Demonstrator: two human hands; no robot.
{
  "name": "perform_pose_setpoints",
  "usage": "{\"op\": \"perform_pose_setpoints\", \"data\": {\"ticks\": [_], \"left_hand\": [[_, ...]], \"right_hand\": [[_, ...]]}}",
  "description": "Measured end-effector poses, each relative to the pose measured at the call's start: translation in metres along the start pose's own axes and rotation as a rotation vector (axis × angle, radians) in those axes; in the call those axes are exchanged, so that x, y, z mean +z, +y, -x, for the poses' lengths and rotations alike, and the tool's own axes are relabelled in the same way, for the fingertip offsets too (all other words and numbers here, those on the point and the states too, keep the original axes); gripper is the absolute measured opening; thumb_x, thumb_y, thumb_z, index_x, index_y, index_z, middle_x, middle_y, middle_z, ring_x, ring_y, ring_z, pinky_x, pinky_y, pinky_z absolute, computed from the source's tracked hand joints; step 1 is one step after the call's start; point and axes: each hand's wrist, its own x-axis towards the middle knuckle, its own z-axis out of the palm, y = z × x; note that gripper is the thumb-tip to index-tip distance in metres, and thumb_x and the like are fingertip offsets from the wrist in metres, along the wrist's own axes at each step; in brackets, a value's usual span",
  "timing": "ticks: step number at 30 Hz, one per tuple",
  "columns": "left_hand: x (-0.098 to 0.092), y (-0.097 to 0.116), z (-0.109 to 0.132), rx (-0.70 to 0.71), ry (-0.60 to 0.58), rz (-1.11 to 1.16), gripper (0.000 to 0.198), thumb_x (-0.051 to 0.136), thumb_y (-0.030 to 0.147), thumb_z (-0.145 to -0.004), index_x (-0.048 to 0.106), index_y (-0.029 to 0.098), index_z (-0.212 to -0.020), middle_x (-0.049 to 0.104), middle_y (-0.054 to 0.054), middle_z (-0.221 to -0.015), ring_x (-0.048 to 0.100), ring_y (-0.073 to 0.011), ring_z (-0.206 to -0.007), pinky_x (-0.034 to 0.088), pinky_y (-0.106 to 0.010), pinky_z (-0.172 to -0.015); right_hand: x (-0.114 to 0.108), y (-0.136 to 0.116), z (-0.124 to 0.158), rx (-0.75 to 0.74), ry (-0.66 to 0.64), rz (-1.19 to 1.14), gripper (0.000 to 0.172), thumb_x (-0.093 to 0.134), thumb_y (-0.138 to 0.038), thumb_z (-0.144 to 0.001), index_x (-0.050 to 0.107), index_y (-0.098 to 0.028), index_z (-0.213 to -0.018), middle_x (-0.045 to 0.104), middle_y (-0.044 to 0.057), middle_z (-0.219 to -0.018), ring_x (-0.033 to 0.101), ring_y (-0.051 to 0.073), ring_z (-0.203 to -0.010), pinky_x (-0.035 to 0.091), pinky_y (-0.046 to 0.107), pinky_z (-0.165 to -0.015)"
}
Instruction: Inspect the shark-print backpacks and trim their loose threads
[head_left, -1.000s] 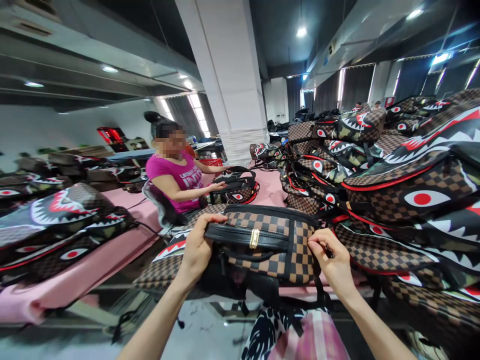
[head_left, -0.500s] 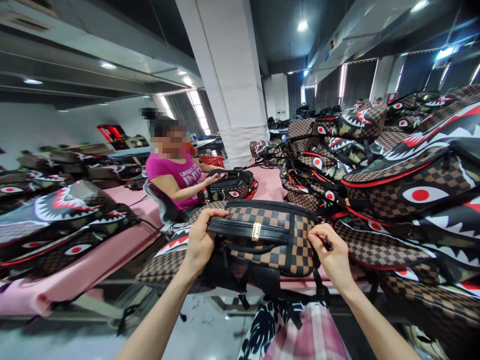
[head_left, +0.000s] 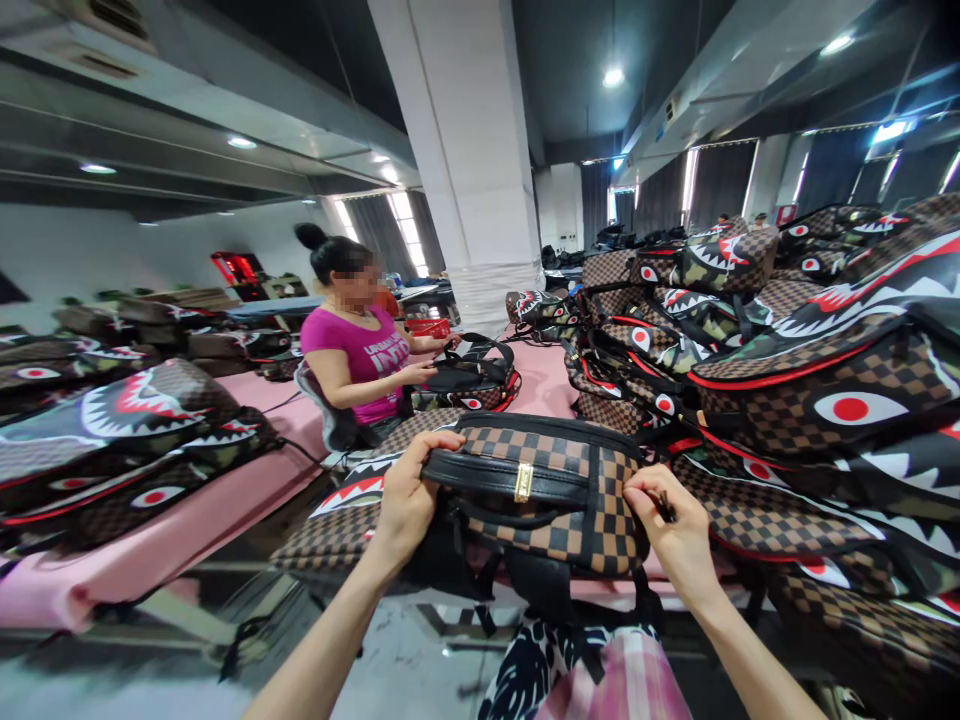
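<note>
A brown-and-black checkered backpack (head_left: pixel 547 525) lies across the pink table edge in front of me, its black trim band with a gold plate (head_left: pixel 523 482) facing me. My left hand (head_left: pixel 412 495) is closed around the backpack's left side at the black band, thumb on top. At the right end, my right hand (head_left: pixel 671 515) is closed, thumb and forefinger pinched together against the checkered panel. A small dark object (head_left: pixel 665 508) shows among the curled fingers of that hand; its kind is unclear. Black straps (head_left: pixel 536 585) hang from the backpack over the table edge towards my lap.
Piles of shark-print checkered backpacks (head_left: pixel 847 400) rise close on my right. More backpacks (head_left: pixel 127 440) lie on the pink-covered table (head_left: pixel 217 510) at left. Across from me a co-worker (head_left: pixel 352 350) sits handling another backpack (head_left: pixel 480 375). A white pillar (head_left: pixel 465 140) stands behind.
My view has shifted slightly, so the scene sits a little further right. Both my hands keep their places on the backpack. The co-worker's hands have lifted a little off the other backpack.
</note>
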Motion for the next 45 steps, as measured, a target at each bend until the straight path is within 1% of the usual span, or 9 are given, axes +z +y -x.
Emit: {"op": "perform_pose_setpoints", "data": {"ticks": [10,16,18,20,24,27,30,39,45], "left_hand": [[0.0,0.011,0.008,-0.062,0.034,0.032,0.018,0.044,0.02,-0.067,0.055,0.018,-0.081,0.062,-0.004,-0.09,0.056,-0.02,-0.091,0.043,-0.031,-0.083],[0.036,0.053,-0.017,-0.265,0.083,0.251,0.02,0.043,0.014,-0.06,0.056,0.016,-0.074,0.055,0.002,-0.067,0.052,-0.0138,-0.065,0.041,-0.022,-0.059],[0.051,0.063,-0.031,-0.303,0.058,0.33,0.021,0.045,0.013,-0.058,0.057,0.016,-0.075,0.055,0.002,-0.066,0.051,-0.013,-0.064,0.041,-0.021,-0.057],[0.061,0.071,-0.043,-0.343,0.036,0.379,0.023,0.046,0.012,-0.057,0.057,0.015,-0.076,0.056,0.002,-0.067,0.051,-0.0123,-0.064,0.041,-0.021,-0.057],[0.069,0.082,-0.056,-0.404,-0.016,0.482,0.02,0.049,0.01,-0.056,0.058,0.014,-0.074,0.058,0.002,-0.067,0.053,-0.0115,-0.062,0.042,-0.021,-0.056],[0.067,0.083,-0.061,-0.475,-0.056,0.552,0.021,0.048,0.008,-0.057,0.057,0.014,-0.075,0.057,0.002,-0.065,0.053,-0.0115,-0.059,0.041,-0.02,-0.051],[0.062,0.077,-0.065,-0.539,-0.068,0.585,0.022,0.049,0.007,-0.056,0.056,0.014,-0.076,0.057,0.002,-0.064,0.053,-0.0115,-0.057,0.041,-0.02,-0.049],[0.046,0.061,-0.064,-0.3,-0.195,0.529,0.015,0.054,0.011,-0.058,0.06,0.014,-0.072,0.058,0.003,-0.067,0.051,-0.0107,-0.065,0.04,-0.021,-0.063],[0.041,0.052,-0.065,-0.322,-0.161,0.527,0.017,0.054,0.012,-0.058,0.06,0.013,-0.074,0.059,0.002,-0.067,0.052,-0.0121,-0.064,0.041,-0.022,-0.062]], "right_hand": [[0.003,0.002,0.003,0.007,0.019,0.019,0.018,0.05,-0.028,-0.085,0.055,-0.02,-0.07,0.056,0.001,-0.072,0.053,0.014,-0.069,0.043,0.025,-0.064],[-0.028,0.007,-0.033,0.059,0.083,0.16,0.017,0.052,-0.032,-0.083,0.059,-0.019,-0.074,0.058,0.0,-0.069,0.054,0.013,-0.063,0.042,0.024,-0.059],[-0.038,-0.011,-0.043,-0.045,0.119,0.241,0.015,0.054,-0.032,-0.083,0.061,-0.019,-0.08,0.062,0.002,-0.075,0.057,0.014,-0.068,0.043,0.024,-0.061],[-0.035,-0.037,-0.042,-0.232,0.041,0.361,0.016,0.057,-0.034,-0.081,0.062,-0.02,-0.087,0.063,0.004,-0.085,0.059,0.016,-0.074,0.044,0.024,-0.065],[0.009,-0.071,-0.026,-0.455,-0.055,0.705,0.032,0.061,-0.045,-0.076,0.06,-0.018,-0.092,0.063,0.007,-0.086,0.059,0.014,-0.061,0.038,0.023,-0.052],[0.042,-0.073,-0.022,-0.448,0.009,0.898,0.021,0.054,-0.037,-0.083,0.06,-0.017,-0.086,0.063,0.006,-0.079,0.052,0.011,-0.049,0.031,0.025,-0.047],[0.052,-0.07,-0.027,-0.44,0.034,0.933,0.015,0.047,-0.026,-0.087,0.059,-0.018,-0.084,0.063,0.003,-0.077,0.05,0.009,-0.047,0.029,0.025,-0.047],[0.047,-0.076,-0.039,-0.419,0.028,0.701,0.013,0.046,-0.02,-0.087,0.058,-0.017,-0.085,0.064,0.002,-0.073,0.06,0.012,-0.061,0.036,0.021,-0.054],[0.019,-0.077,-0.04,-0.274,-0.059,0.557,0.011,0.048,-0.017,-0.078,0.059,-0.019,-0.076,0.065,0.0,-0.07,0.06,0.013,-0.06,0.04,0.021,-0.056]]}}
